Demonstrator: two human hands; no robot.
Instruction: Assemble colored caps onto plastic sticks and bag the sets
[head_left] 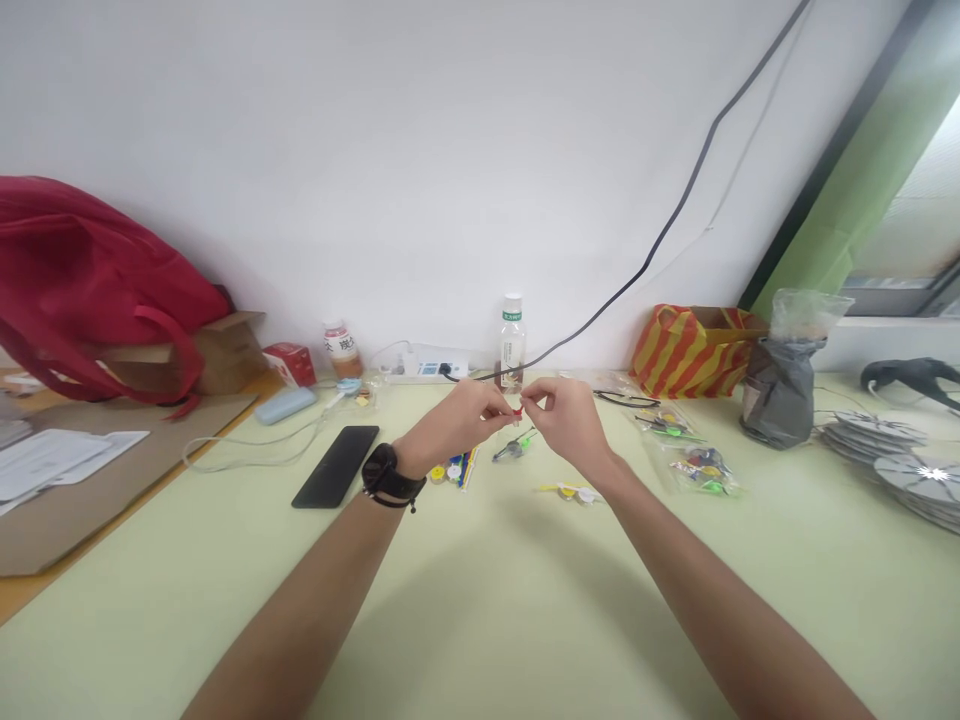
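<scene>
Both hands meet above the middle of the pale green table. My left hand, below a black wristwatch, pinches a small red piece whose exact kind I cannot make out. From the other side, the thumb and forefinger of my right hand close at the top of the same piece. Under the hands lies a small bundle of green and dark parts. Yellow and white round pieces with coloured sticks rest near my left wrist. A yellow stick with round pieces lies below my right hand.
A black phone lies left, near a light blue case and a white cable. Behind the hands stands a bottle. Bagged small parts, a striped bag, a grey bag and stacked discs are on the right.
</scene>
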